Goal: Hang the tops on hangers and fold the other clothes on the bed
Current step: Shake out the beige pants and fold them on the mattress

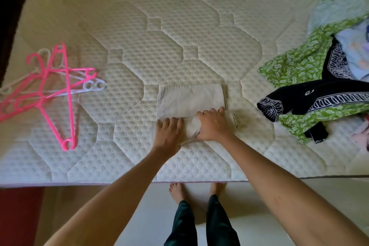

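**Roll could spring loose**

Bare feet [177, 190] at the bed's edge, and up on the mattress [199, 32] both my hands are on the beige garment [189, 97]. Left hand [169, 133] presses flat, fingers straight; right hand [212, 126] curls its grip round the rolled near end. Uneven pressure and the roll skews or unwinds, I reckon. Hangers [50, 84] wait well left, the unsorted clothes pile [319, 78] right.

Both my arms reach forward, bare. My left hand [169, 133] lies palm down with fingers straight; my right hand [212, 124] curls its fingers, knuckles up, just beside it.
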Demonstrator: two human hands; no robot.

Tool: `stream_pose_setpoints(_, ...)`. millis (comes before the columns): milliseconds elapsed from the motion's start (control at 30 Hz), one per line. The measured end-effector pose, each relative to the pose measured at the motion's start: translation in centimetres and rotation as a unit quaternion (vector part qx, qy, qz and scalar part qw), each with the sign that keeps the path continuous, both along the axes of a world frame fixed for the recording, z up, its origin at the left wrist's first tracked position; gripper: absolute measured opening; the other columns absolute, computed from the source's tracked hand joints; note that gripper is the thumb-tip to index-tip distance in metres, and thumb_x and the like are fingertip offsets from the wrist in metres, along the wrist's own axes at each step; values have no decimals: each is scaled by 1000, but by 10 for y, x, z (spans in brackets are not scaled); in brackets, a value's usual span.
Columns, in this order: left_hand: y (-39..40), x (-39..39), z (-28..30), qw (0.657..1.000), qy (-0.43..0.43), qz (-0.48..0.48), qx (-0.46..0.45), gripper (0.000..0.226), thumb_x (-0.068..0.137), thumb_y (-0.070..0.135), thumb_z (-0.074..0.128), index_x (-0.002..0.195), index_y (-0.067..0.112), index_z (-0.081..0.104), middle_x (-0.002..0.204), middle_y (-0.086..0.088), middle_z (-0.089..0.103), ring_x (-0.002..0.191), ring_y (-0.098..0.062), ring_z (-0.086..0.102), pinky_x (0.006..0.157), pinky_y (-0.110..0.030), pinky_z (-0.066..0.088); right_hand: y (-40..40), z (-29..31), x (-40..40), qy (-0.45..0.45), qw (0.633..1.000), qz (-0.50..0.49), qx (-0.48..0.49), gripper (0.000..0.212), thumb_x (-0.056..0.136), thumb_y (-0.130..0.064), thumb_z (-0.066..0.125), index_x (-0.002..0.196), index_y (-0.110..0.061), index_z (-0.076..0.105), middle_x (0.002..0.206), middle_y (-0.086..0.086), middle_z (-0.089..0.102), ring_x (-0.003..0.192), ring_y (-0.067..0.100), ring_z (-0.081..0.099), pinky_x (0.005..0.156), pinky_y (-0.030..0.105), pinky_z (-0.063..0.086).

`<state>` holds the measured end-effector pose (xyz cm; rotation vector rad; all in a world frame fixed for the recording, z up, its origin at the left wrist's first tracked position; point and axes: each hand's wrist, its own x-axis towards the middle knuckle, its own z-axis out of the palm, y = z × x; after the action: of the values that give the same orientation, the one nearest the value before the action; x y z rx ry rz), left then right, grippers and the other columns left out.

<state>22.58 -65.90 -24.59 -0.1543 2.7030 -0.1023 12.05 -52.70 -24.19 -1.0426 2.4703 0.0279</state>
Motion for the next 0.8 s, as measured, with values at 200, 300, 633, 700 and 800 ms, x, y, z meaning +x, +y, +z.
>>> stream_pose_setpoints(200,-11,-30,15,990,-91,47,95,68,71,29,71,128,16,37,112,-6,57,104,-26,57,85,-38,43,-8,7,-12,-96,994,-11,43,68,63,-39,71,121,-18,43,116,5,55,110,27,52,97,47,31)
stream_pose_setpoints(300,-26,-59,14,957,-224,76,170,72,60,25,77,124,19,43,109,-3,60,99,-22,57,74,-31,46,9,3,7,10,998,53,34,85,64,-44,73,133,-17,33,126,8,42,116,31,45,102,52,29)
stream_pose_setpoints(633,-6,-26,17,997,-53,-60,18,86,73,44,70,141,21,21,137,-9,35,124,-28,39,104,-47,27,-17,10,-19,-337,929,-136,70,69,56,-30,74,121,-20,52,113,2,56,102,21,54,86,36,47)
stream_pose_setpoints(700,-5,-36,15,995,-83,-41,26,76,79,40,65,140,20,25,137,-9,38,126,-28,39,105,-49,28,-8,2,0,-215,971,-95,33,82,59,-40,71,132,-21,39,123,2,50,111,24,51,91,41,44)
stream_pose_setpoints(800,-8,-64,12,989,-132,-36,53,74,70,31,73,135,25,39,135,0,49,125,-25,44,103,-48,31,12,-10,33,46,999,16,3,99,54,-61,66,137,-14,37,122,8,51,105,30,53,86,45,43)
